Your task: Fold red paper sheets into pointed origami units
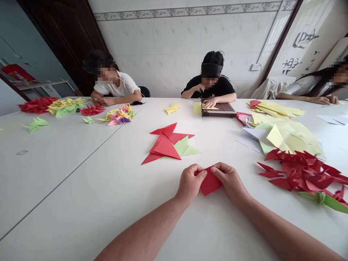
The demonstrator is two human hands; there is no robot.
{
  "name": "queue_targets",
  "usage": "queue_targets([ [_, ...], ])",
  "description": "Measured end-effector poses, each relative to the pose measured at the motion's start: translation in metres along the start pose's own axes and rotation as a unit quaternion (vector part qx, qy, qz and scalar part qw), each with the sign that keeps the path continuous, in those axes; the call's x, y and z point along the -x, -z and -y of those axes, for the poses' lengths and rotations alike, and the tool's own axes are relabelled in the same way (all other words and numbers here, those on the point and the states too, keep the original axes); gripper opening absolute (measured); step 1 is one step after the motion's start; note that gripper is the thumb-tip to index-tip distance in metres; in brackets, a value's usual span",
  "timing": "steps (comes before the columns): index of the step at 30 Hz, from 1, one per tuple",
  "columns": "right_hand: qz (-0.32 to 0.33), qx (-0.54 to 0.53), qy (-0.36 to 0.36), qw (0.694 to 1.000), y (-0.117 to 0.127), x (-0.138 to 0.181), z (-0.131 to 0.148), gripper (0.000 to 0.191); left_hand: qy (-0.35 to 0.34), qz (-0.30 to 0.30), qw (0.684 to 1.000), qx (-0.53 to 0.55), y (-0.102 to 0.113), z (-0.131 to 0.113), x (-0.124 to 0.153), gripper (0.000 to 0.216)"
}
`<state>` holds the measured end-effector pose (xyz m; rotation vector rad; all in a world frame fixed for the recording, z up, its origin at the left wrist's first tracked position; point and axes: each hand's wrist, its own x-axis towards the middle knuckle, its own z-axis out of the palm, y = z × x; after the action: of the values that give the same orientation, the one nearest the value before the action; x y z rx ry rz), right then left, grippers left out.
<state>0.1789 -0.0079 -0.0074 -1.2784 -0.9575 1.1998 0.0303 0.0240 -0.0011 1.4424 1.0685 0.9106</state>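
Note:
A folded piece of red paper (210, 184) is held between my two hands, just above the white table. My left hand (191, 180) pinches its upper left edge between thumb and fingers. At the upper right edge, my right hand (229, 179) grips it the same way, thumb on top. Beyond my hands lie several folded red paper pieces (165, 145), pointed and overlapping. A light green folded paper piece (187, 146) pokes out from beneath them on the right.
Red folded paper cranes (304, 172) are heaped at right, before yellow and green sheets (293, 136). Across the table (81, 203), one person works at a paper cutter (221, 110). Another sits at left near paper piles (38, 105); a third is at far right.

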Motion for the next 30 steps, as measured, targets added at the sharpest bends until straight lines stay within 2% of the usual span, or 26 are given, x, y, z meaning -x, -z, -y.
queue_targets([
  [3, 0.005, -0.019, -0.009, 1.0, 0.002, -0.002, 0.001, 0.033, 0.022, -0.031, 0.999, 0.02, 0.0, -0.001, 0.0, 0.021],
  [6, 0.022, -0.006, -0.012, 1.0, 0.003, -0.002, 0.001, 0.034, 0.034, -0.005, 0.998, 0.045, 0.001, -0.004, 0.0, 0.018],
  [9, 0.034, 0.085, -0.002, 0.996, 0.001, 0.001, 0.001, 0.033, 0.021, 0.031, 0.996, 0.075, 0.003, -0.007, 0.0, 0.015],
  [14, 0.066, 0.171, 0.014, 0.983, -0.003, 0.008, 0.004, 0.03, -0.03, 0.023, 0.999, -0.003, 0.005, -0.007, 0.005, 0.014],
  [17, 0.081, 0.182, 0.018, 0.98, -0.005, 0.01, 0.008, 0.026, -0.042, -0.028, 0.998, -0.028, 0.005, -0.005, 0.007, 0.016],
  [20, 0.076, 0.18, 0.01, 0.981, -0.005, 0.011, 0.012, 0.023, -0.018, -0.105, 0.994, -0.015, 0.009, -0.003, 0.006, 0.014],
  [26, 0.061, 0.151, 0.007, 0.987, 0.004, 0.013, 0.011, 0.025, 0.018, -0.209, 0.978, 0.024, 0.038, -0.003, 0.0, 0.021],
  [28, 0.048, 0.139, 0.01, 0.989, 0.006, 0.015, 0.01, 0.024, 0.023, -0.227, 0.973, 0.039, 0.041, -0.004, 0.0, 0.024],
  [30, 0.04, 0.12, 0.019, 0.992, 0.003, 0.017, 0.008, 0.027, 0.026, -0.209, 0.976, 0.056, 0.032, -0.006, 0.001, 0.025],
])
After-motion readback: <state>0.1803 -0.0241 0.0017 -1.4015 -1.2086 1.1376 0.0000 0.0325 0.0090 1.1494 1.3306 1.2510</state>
